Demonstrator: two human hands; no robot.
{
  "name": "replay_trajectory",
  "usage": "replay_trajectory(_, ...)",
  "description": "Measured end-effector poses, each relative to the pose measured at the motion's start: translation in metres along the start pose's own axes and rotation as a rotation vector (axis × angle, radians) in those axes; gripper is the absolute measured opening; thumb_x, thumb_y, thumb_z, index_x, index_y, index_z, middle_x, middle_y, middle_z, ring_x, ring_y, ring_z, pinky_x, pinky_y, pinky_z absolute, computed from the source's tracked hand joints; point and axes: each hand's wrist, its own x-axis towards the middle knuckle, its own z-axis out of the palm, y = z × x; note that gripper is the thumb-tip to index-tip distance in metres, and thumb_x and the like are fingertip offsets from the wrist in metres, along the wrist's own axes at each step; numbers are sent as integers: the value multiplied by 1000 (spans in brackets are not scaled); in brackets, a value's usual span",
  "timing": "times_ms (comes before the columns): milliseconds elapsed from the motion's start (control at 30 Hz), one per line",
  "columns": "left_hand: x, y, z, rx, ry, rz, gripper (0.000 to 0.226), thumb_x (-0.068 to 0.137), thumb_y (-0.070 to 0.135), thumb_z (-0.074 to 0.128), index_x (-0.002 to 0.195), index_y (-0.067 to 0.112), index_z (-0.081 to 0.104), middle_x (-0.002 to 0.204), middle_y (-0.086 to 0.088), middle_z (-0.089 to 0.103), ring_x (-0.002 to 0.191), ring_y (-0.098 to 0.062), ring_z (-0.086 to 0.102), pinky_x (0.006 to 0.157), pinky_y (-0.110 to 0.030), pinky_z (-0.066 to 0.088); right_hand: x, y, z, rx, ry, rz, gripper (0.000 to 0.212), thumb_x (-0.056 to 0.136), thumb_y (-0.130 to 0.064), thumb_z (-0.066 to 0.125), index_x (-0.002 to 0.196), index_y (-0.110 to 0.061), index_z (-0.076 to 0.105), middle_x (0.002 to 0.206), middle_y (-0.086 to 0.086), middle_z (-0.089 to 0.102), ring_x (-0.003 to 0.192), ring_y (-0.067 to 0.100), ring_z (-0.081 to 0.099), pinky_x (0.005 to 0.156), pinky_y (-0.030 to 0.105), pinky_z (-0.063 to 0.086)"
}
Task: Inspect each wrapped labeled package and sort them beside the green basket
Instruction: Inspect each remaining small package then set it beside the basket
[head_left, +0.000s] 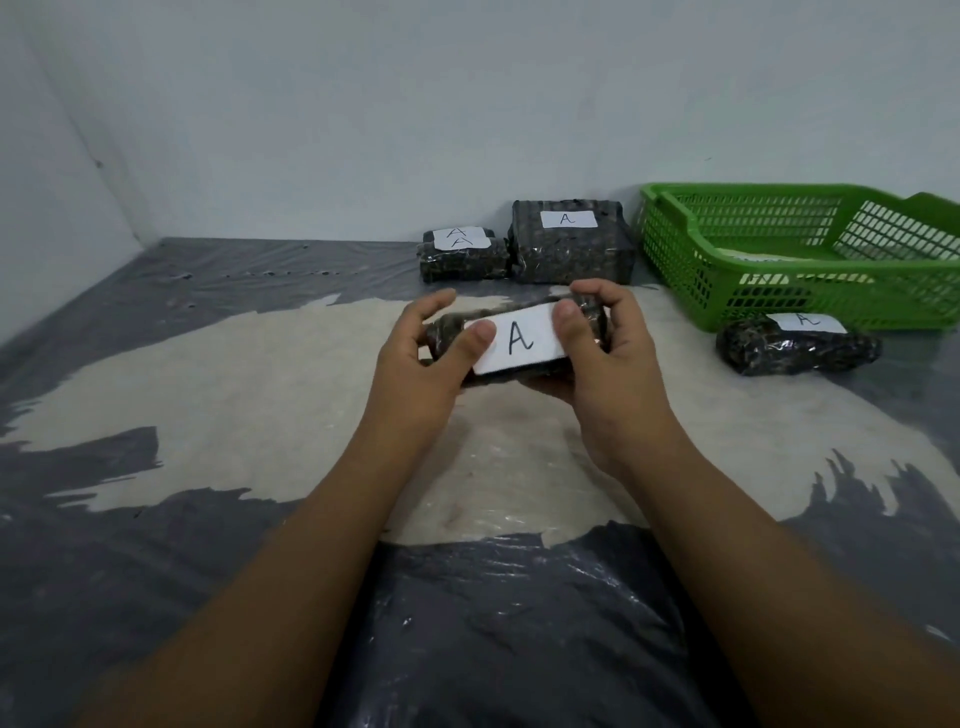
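Both hands grip the held package (519, 340), left hand (431, 358) and right hand (608, 353) at its ends, long axis 9-to-3. Sorted pile (524, 249) at 12, left of green basket (779, 260); either hand reaches.

One green basket (667, 236). Five wrapped packages: small stack (464, 262) of two plus one large package (571, 254) left of the basket, one front package (795, 353) before it, one held package (445, 332) front-left.

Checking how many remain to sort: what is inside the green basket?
Only a pale strip shows low inside the green basket, past its rim; no dark package is visible there. The near wall covers most of the floor, so something flat could lie hidden.
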Motion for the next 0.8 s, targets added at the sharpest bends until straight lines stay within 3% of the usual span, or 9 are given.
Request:
replay_trajectory(100,1,-3,0,25,-3,12,16,92,27,58,108,30,54,105,4,61,87,-7,63,64,-22,58,2,6,-4,-51,-32,22,18,96,-26,58,112,-29,50,104,1,63,96,18,67,77,36,59)
replay_trajectory(200,1,-5,0,101,-4,91,9,95,26,54,100,33,52,94,12,58,78,2,60,67,-23,56,0,10,-6,-228,-90,42,45,83,-37,73,116,-31,43,103,0,62,90,12,63,77,27,53)
replay_trajectory(267,0,-6,2,114,-20,99,8,96,29,51,103,33,50,94,13,57,78,3,59,74,-30,55,-1,10,-5,-290,-44,6,50,79,-38,77,113,-30,41,100,-2,59,86,11,60,75,26,52)
replay_trajectory(333,-1,-8,4,109,-7,88,13,94,35,53,105,33,48,95,13,57,82,1,59,80,-36,56,-2,11,-2,-369,-26,-38,48,79,-42,76,112,-32,42,96,-7,57,84,7,57,72,20,48)
replay_trajectory(433,-3,-11,6,143,33,96,26,88,35,63,108,27,48,93,10,58,80,2,60,78,-28,55,-3,14,-1,-445,-74,-34,45,82,-51,70,117,-36,47,102,-10,59,90,6,59,73,21,48)
replay_trajectory(600,1,-9,4,99,70,75,21,89,29,64,103,25,49,87,8,60,70,4,61,65,-20,53,-1,13,0,-306,-163,3,27,93,-28,63,117,-26,53,89,-8,62,72,-5,61,66,16,48)
replay_trajectory(733,-2,-7,5,103,71,81,20,91,31,61,104,28,46,87,10,58,78,-6,63,76,-35,58,3,14,3,-328,-97,-57,19,91,-24,66,107,-22,55,86,-5,63,75,6,61,69,26,53)
replay_trajectory(800,-5,-8,4,93,-7,46,25,93,28,58,112,27,42,93,9,56,85,-10,63,82,-40,57,3,14,1,-338,-85,-48,18,92,-23,65,107,-23,56,85,-4,63,72,4,60,66,23,50)
